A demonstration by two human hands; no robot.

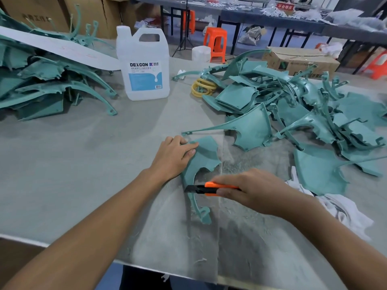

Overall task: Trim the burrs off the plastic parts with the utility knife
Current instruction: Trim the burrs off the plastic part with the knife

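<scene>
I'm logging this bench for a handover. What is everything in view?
Flat teal plastic part: one, teal, table centre.
Orange utility knife: one, orange, at that part's edge.
Heaps of teal plastic parts: two, teal, table's left and right.
Clear plastic jug: one, clear, table's back.
Yellow plastic rings: several, yellow, beside right heap.
White cloth: one, white, near right forearm.
Left hand: one, presses the part.
Right hand: one, grips the knife.

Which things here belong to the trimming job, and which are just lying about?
Job: curved teal plastic part pressed down by the left hand; orange-and-black utility knife gripped by the right hand; heap of teal plastic parts at right.
Lying about: white translucent plastic jug; yellow plastic rings; crumpled white cloth.
</scene>
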